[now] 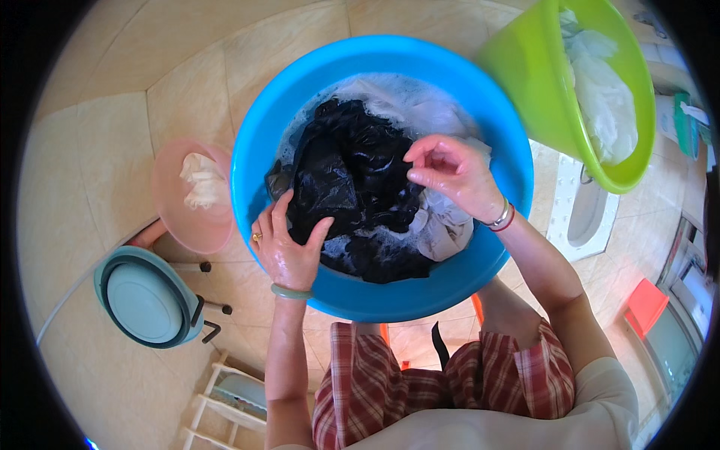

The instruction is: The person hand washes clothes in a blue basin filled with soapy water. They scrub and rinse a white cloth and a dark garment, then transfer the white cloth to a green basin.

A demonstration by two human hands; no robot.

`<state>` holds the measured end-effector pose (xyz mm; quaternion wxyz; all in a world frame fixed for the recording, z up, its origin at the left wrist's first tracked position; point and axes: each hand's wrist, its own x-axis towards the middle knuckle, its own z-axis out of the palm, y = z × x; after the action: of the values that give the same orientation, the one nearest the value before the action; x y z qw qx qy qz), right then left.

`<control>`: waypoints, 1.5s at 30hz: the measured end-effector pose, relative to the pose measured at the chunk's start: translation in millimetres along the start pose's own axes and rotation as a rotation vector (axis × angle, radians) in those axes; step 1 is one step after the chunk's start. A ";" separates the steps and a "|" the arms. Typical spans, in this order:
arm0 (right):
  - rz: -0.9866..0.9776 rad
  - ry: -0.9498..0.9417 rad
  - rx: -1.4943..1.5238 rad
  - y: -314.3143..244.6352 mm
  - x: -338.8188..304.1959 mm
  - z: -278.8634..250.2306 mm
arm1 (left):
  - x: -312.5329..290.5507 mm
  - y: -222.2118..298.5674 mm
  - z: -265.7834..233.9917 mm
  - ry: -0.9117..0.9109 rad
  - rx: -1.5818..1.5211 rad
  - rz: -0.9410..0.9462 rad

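Note:
A large blue basin (270,97) holds soapy water and wet laundry. Black wet clothing (352,169) lies bunched in its middle, with pale grey-white cloth (442,229) along the right and far sides. My left hand (289,244) rests at the near left of the black clothing, thumb and fingers spread, fingertips against its edge. It wears a ring and a jade-coloured bangle. Above the right edge of the black clothing is my right hand (456,176), fingers curled, a gap between thumb and forefinger. Nothing shows in its grasp.
A green bucket (525,82) with whitish translucent material in it leans at the far right, near a white squat toilet (585,217). Left of the basin are a pink tub (169,184) with white cloth and a folded teal basin (142,304). A white rack (199,409) stands lower left.

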<state>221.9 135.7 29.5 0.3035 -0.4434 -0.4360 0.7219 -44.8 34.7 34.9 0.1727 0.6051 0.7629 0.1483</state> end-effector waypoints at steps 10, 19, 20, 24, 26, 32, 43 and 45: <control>-0.165 0.445 -0.220 -6.1 16.0 -42.8 | 5.2 6.4 10.8 0.009 -0.948 -0.353; -0.527 0.019 -1.246 52.3 51.1 18.6 | 15.7 0.4 -32.0 -0.086 -0.985 -0.371; -0.527 -0.006 -1.291 55.2 58.8 17.7 | 18.4 1.6 -33.2 -0.133 -0.697 -0.378; -0.323 0.066 -0.670 13.4 46.5 23.8 | 14.8 9.5 -17.8 -0.057 0.003 -0.030; -0.243 0.120 -0.257 -33.2 24.2 31.1 | 20.9 25.6 -18.8 -0.049 0.051 0.148; -0.378 0.186 0.189 -106.0 11.5 29.5 | 32.2 22.8 -18.2 -0.356 -0.402 -0.181; -0.596 -0.244 -0.930 23.9 50.0 32.0 | 25.0 30.8 -83.7 -0.566 -1.925 -0.517; -0.424 -0.126 -0.621 22.7 52.0 21.4 | 27.5 9.3 -77.1 -0.544 -1.767 -0.538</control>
<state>179.5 161.0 -5.6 0.2699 -0.3688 -0.7337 0.5027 -76.6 62.3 105.7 0.7654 0.0751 0.4225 0.4795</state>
